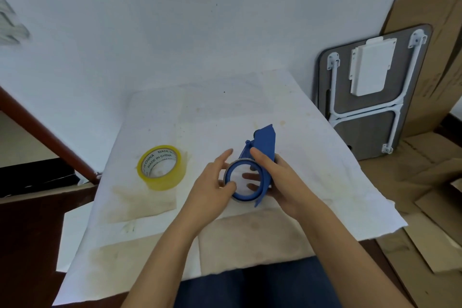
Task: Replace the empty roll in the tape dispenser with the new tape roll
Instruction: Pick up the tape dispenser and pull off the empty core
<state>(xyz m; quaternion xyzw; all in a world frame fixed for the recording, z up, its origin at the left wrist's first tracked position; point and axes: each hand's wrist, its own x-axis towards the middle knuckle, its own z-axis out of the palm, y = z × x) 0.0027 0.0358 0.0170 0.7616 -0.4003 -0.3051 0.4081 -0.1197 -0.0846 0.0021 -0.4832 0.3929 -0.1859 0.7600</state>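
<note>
A blue plastic tape dispenser point(265, 144) is held above the white cloth-covered table point(312, 157). My right hand point(280, 182) grips its body from the right, thumb on top and fingers showing through the ring. My left hand point(215, 182) pinches the left rim of the thin empty roll point(228, 174) seated on the dispenser's blue hub ring point(260, 196). The new tape roll point(162, 167), yellowish clear tape with a white core printed "MADE IN CHINA", lies flat on the table to the left, untouched.
A folded grey table with white legs point(370, 97) leans against the wall at right, beside flattened cardboard point(430, 182) on the floor. A brown wooden rail point(50, 132) slants at the left. The cloth carries yellowish stains.
</note>
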